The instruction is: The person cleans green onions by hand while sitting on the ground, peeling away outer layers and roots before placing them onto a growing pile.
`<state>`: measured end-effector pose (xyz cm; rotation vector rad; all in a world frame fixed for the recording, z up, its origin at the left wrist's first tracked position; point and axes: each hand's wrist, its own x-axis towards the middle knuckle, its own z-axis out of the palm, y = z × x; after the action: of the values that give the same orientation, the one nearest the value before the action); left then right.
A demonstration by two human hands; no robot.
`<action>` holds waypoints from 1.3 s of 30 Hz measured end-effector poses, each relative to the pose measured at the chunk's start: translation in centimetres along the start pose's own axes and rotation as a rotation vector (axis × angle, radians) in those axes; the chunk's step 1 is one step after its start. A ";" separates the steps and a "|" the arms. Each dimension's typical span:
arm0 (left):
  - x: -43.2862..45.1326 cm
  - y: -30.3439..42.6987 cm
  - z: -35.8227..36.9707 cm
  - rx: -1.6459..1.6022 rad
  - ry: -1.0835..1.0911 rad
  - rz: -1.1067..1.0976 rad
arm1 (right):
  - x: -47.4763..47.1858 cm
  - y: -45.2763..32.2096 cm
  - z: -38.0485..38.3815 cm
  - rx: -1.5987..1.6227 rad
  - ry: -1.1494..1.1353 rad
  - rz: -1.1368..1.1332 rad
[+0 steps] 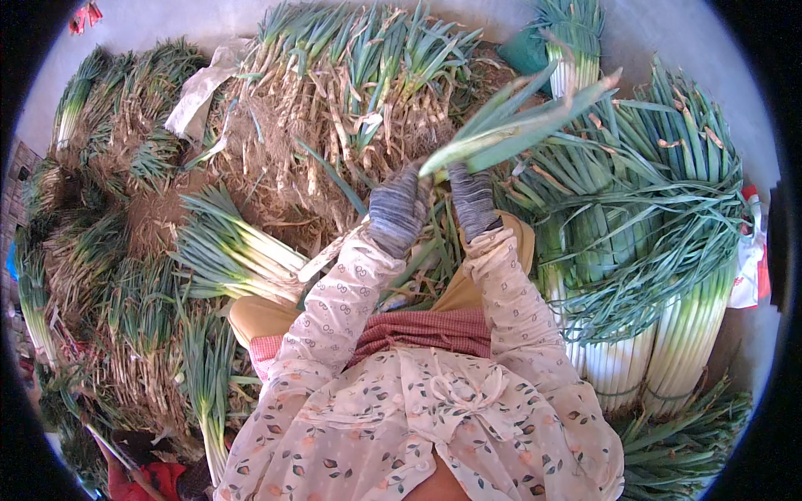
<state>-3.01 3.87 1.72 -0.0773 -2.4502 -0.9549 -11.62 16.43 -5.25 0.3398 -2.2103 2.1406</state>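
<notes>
A single large green onion [501, 134] is held in front of me, its broad leaves fanning to the upper right. My left hand [398, 210], in a grey striped knit glove, is closed around it near the lower end of the leaves. My right hand [471, 195], gloved alike, grips at the leaf base; its fingertips are hidden behind the leaves. Below my left wrist a pale, long piece [329, 253] sticks out; I cannot tell whether it is a stalk. Left of my lap lies a pile of cleaned green onions [250, 250] with white stalks.
Untrimmed, rooty green onions [351, 81] lie heaped ahead, and more bundles [144, 300] fill the left. Tied bundles with white stalks [626, 369] stand at the right, beneath loose leaves [658, 250]. A white-and-red bag [749, 263] is beyond them. Something red [150, 482] shows at lower left.
</notes>
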 end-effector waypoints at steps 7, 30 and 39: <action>-2.7 0.0 -1.3 -0.931 0.249 -0.400 | -2.7 -5.9 1.8 0.547 0.076 0.007; -0.1 -0.9 -5.4 -0.916 -0.304 -0.421 | -3.7 -8.2 4.2 0.627 -0.069 0.037; -3.4 -2.0 -3.1 -1.921 0.097 -0.758 | -2.1 -6.6 4.3 0.896 -0.052 -0.019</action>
<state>0.88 0.79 0.86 0.2522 -0.5517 -3.0170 -7.85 12.31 0.70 0.4280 -1.1055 2.9925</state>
